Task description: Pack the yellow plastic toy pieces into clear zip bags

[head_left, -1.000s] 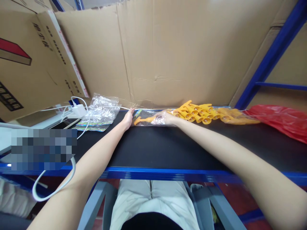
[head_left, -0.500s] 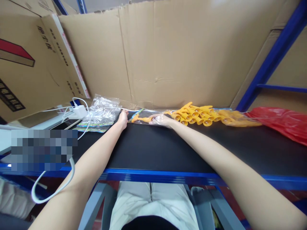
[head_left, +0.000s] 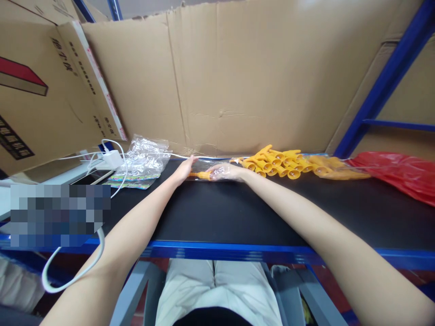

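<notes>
In the middle of the black tabletop, a clear plastic bag (head_left: 203, 164) lies between my two hands. Inside it is a yellow hand-shaped rubber piece (head_left: 201, 174), partly covered by fingers. My left hand (head_left: 184, 170) closes on the bag's left end, around the tip of the piece. Clear film covers my right hand (head_left: 224, 171), which appears to be inside the bag with its fingers closed on the wider end of the piece. Just right of it, several similar yellow pieces (head_left: 277, 160) are heaped, their hollow round ends facing me.
At left lie a stack of clear bags (head_left: 144, 156) with coloured edges, a white charger (head_left: 113, 159), its cable and a phone (head_left: 91, 176). A red plastic bag (head_left: 397, 174) lies at right. A cardboard wall (head_left: 258, 81) stands behind; a blue rail (head_left: 231, 250) edges the table.
My left hand has moved right, towards my right hand, and now covers the bag's coloured end and the tip of the yellow piece. My right hand has barely moved.
</notes>
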`<state>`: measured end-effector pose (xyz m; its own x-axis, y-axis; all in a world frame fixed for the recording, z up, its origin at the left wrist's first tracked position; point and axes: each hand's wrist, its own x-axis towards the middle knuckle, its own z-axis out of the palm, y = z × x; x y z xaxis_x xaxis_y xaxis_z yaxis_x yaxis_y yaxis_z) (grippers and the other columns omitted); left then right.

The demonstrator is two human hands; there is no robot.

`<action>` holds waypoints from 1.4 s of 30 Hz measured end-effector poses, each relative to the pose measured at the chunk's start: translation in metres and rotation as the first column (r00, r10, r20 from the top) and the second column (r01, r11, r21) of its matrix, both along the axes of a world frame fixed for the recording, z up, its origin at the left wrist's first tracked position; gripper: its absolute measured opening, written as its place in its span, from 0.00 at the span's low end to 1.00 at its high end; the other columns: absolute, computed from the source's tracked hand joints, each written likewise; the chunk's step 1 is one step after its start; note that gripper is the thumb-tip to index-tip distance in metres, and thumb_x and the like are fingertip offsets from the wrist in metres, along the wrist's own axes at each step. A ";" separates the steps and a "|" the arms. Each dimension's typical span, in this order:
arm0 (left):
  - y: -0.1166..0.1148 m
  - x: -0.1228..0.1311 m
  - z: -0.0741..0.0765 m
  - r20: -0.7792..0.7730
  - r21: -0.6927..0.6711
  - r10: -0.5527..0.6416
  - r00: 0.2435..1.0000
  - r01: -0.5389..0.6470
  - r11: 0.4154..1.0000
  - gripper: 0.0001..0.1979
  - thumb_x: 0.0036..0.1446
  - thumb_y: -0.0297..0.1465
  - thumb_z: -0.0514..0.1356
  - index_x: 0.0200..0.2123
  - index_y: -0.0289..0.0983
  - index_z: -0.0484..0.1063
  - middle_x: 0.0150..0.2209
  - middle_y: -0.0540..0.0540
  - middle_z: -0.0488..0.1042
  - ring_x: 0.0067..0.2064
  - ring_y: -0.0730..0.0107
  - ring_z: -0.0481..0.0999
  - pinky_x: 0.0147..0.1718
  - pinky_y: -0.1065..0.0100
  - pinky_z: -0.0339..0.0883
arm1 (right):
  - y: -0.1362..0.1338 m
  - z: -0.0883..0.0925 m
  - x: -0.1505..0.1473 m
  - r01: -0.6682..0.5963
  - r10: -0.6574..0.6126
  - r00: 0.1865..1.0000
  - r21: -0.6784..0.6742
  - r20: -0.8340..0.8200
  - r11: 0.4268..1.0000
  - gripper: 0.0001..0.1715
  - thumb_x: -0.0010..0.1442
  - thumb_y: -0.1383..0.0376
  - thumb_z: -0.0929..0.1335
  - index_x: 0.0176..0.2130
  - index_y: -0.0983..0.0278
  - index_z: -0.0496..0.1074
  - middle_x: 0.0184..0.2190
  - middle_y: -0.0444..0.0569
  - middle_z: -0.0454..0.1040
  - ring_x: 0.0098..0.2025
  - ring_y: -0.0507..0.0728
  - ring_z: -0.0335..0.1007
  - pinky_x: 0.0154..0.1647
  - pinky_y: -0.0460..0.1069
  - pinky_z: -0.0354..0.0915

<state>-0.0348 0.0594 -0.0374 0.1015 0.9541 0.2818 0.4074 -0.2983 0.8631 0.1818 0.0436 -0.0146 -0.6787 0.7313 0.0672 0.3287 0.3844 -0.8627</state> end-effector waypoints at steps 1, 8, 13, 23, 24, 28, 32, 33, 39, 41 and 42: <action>-0.002 0.001 0.000 -0.056 -0.010 -0.023 0.998 0.022 1.000 0.29 0.61 0.44 0.38 0.52 0.33 0.66 0.57 0.40 0.65 0.58 0.62 0.62 0.55 0.63 0.55 | -0.001 0.000 -0.001 -0.001 0.001 1.000 -0.008 -0.011 1.000 0.21 0.44 0.67 0.72 0.41 0.64 0.74 0.39 0.48 0.75 0.41 0.53 0.70 0.48 0.49 0.65; -0.013 0.005 0.004 -0.535 0.046 0.002 0.845 0.027 0.999 0.24 0.57 0.39 0.47 0.50 0.34 0.70 0.54 0.43 0.69 0.55 0.59 0.66 0.55 0.66 0.54 | -0.007 0.015 0.008 0.068 -0.069 0.997 0.013 0.037 0.998 0.18 0.45 0.70 0.71 0.39 0.64 0.75 0.39 0.48 0.76 0.43 0.53 0.70 0.47 0.48 0.65; -0.017 0.005 0.007 -0.683 0.078 0.018 0.731 0.048 0.996 0.26 0.61 0.37 0.40 0.53 0.32 0.67 0.55 0.43 0.67 0.57 0.63 0.64 0.56 0.67 0.54 | -0.012 0.038 0.040 0.211 -0.318 0.885 0.317 0.340 0.925 0.14 0.49 0.73 0.66 0.38 0.66 0.75 0.39 0.51 0.76 0.41 0.54 0.71 0.42 0.46 0.64; -0.017 -0.002 0.010 -0.750 0.074 0.054 0.659 0.002 0.997 0.25 0.61 0.34 0.39 0.54 0.32 0.66 0.56 0.44 0.66 0.57 0.64 0.64 0.55 0.69 0.55 | -0.011 0.043 0.105 0.364 -0.711 0.473 0.620 0.520 0.696 0.10 0.52 0.61 0.65 0.31 0.64 0.72 0.29 0.53 0.75 0.29 0.56 0.69 0.27 0.48 0.59; -0.018 -0.002 0.011 -0.752 0.070 0.051 0.657 0.002 0.998 0.25 0.61 0.34 0.39 0.54 0.32 0.66 0.56 0.43 0.66 0.57 0.64 0.64 0.55 0.69 0.55 | -0.011 0.043 0.105 0.346 -0.692 0.473 0.607 0.545 0.715 0.10 0.52 0.60 0.65 0.30 0.64 0.72 0.29 0.52 0.75 0.29 0.56 0.69 0.27 0.48 0.59; -0.018 -0.004 0.011 -0.757 0.060 0.040 0.652 0.008 0.998 0.25 0.61 0.34 0.38 0.53 0.32 0.67 0.55 0.44 0.67 0.57 0.65 0.64 0.55 0.69 0.55 | -0.018 0.042 0.092 0.295 -0.692 0.450 0.638 0.564 0.711 0.18 0.55 0.53 0.62 0.33 0.63 0.72 0.32 0.52 0.75 0.35 0.59 0.70 0.36 0.52 0.60; -0.015 -0.005 0.009 -0.754 0.064 0.035 0.655 0.020 0.998 0.26 0.61 0.35 0.38 0.53 0.31 0.66 0.55 0.43 0.67 0.57 0.64 0.64 0.55 0.69 0.54 | -0.028 0.033 0.074 0.220 -0.722 0.432 0.713 0.541 0.666 0.29 0.57 0.46 0.58 0.39 0.65 0.71 0.39 0.56 0.75 0.44 0.65 0.67 0.46 0.59 0.55; -0.014 -0.006 0.009 -0.753 0.064 0.033 0.657 0.023 0.998 0.26 0.61 0.35 0.38 0.53 0.31 0.66 0.55 0.43 0.67 0.57 0.64 0.64 0.55 0.68 0.54 | -0.030 0.029 0.070 0.190 -0.729 0.414 0.731 0.545 0.655 0.29 0.57 0.46 0.58 0.40 0.66 0.71 0.40 0.58 0.74 0.46 0.66 0.65 0.47 0.60 0.53; -0.014 -0.005 0.008 -0.749 0.059 0.037 0.661 0.012 0.998 0.26 0.60 0.35 0.39 0.53 0.32 0.67 0.55 0.43 0.67 0.57 0.63 0.64 0.56 0.67 0.54 | -0.026 0.005 0.060 0.083 -0.805 0.322 0.832 0.498 0.548 0.22 0.56 0.59 0.62 0.45 0.71 0.70 0.43 0.62 0.72 0.51 0.67 0.60 0.49 0.61 0.49; -0.013 -0.005 0.008 -0.753 0.056 0.036 0.657 0.009 0.998 0.26 0.60 0.35 0.39 0.52 0.32 0.67 0.55 0.43 0.68 0.57 0.63 0.64 0.55 0.68 0.55 | -0.025 0.004 0.061 0.088 -0.808 0.342 0.839 0.480 0.536 0.20 0.55 0.61 0.61 0.43 0.71 0.71 0.42 0.62 0.73 0.49 0.66 0.61 0.48 0.60 0.50; -0.013 -0.005 0.008 -0.754 0.058 0.038 0.655 0.008 0.998 0.26 0.60 0.35 0.39 0.52 0.33 0.67 0.54 0.44 0.68 0.57 0.63 0.64 0.55 0.68 0.55 | -0.024 0.004 0.062 0.096 -0.807 0.356 0.841 0.471 0.533 0.19 0.55 0.62 0.61 0.42 0.71 0.72 0.41 0.62 0.73 0.49 0.66 0.62 0.47 0.60 0.50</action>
